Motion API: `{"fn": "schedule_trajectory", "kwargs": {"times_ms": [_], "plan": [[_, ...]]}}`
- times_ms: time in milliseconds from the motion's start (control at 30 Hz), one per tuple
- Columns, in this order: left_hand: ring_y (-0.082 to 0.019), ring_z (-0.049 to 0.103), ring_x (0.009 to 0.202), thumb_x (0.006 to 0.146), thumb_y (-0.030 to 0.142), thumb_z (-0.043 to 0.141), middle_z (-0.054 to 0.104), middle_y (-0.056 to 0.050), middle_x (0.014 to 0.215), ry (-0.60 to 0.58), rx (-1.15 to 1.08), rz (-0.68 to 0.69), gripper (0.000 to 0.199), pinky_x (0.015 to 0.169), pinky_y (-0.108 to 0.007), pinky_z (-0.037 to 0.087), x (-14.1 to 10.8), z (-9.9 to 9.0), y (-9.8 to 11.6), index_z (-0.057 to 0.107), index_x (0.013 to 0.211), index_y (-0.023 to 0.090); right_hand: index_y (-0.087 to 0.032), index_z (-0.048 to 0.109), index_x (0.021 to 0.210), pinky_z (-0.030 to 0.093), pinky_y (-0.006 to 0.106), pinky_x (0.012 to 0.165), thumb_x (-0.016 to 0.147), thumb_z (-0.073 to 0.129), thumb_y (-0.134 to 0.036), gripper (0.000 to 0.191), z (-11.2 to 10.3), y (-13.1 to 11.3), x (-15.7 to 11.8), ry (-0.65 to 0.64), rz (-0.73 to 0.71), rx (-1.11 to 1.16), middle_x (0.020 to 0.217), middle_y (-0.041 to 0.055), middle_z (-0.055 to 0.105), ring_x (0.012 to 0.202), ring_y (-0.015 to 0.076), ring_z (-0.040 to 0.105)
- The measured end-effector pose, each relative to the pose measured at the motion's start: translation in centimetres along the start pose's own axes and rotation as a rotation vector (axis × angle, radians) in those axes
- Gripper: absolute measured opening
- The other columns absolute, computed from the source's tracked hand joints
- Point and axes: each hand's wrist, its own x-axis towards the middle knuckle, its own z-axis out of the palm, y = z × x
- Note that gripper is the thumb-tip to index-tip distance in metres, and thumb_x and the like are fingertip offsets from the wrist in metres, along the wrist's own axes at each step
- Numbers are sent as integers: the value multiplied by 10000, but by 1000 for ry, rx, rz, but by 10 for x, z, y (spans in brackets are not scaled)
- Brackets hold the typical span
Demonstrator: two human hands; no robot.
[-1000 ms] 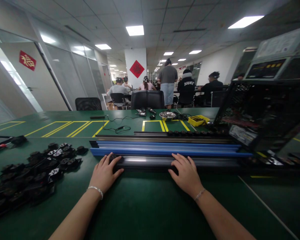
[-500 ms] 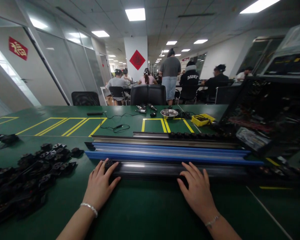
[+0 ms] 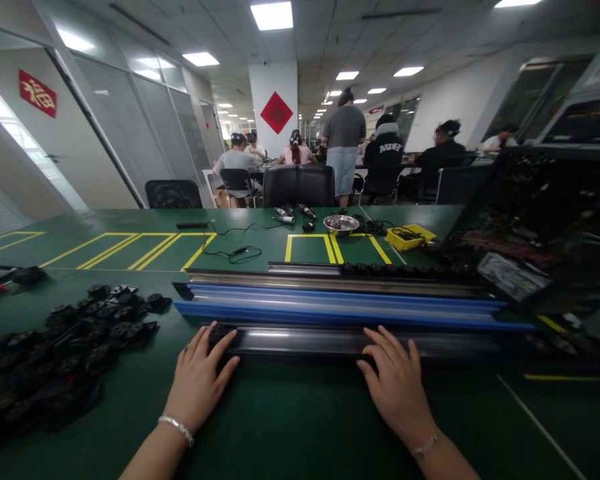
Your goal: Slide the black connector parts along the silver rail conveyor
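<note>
While my left hand (image 3: pixel 196 383) pinches a black part (image 3: pixel 222 333) leftmost on the dark rail (image 3: pixel 297 340), my loosely spread right hand (image 3: pixel 398 387) seemingly steadies it for fitting; sliding probably calls for even pressure.

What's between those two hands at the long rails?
In the head view, a shiny dark rail spans the gap between the left hand and right hand, with bare green tabletop nearer the wearer.

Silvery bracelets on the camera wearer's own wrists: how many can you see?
2: a thicker silvery bracelet around the wrist of the left hand, and a thinner silvery bracelet around the wrist of the right hand. Any beyond the picture's lower edge would be hidden.
</note>
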Motion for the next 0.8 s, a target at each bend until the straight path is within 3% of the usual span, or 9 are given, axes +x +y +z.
{"fn": "schedule_trajectory", "kwargs": {"times_ms": [333,600,800], "plan": [[-257,281,1282,848,485,297,391,-41,1365,22,-32,-33,452,995,-440,301,3,-9,8,451,1250,347,-228,561,811,186,486,993,800,441,-431,237,9,-2,5,88,-50,35,1210,54,538,1185,230,393],[-218,402,1187,876,447,219,518,-95,1214,148,-36,17,497,1031,-367,277,10,-3,-5,523,1211,241,-237,586,823,212,461,970,793,442,-447,256,9,0,8,67,-49,36,1229,34,519,1164,225,400],[-203,447,1140,879,434,212,512,-92,1203,158,-124,-81,504,1017,-349,311,15,-2,-9,560,1172,216,-226,598,793,240,451,957,779,467,-428,241,9,0,9,87,-60,35,1224,48,521,1179,235,387]]}}
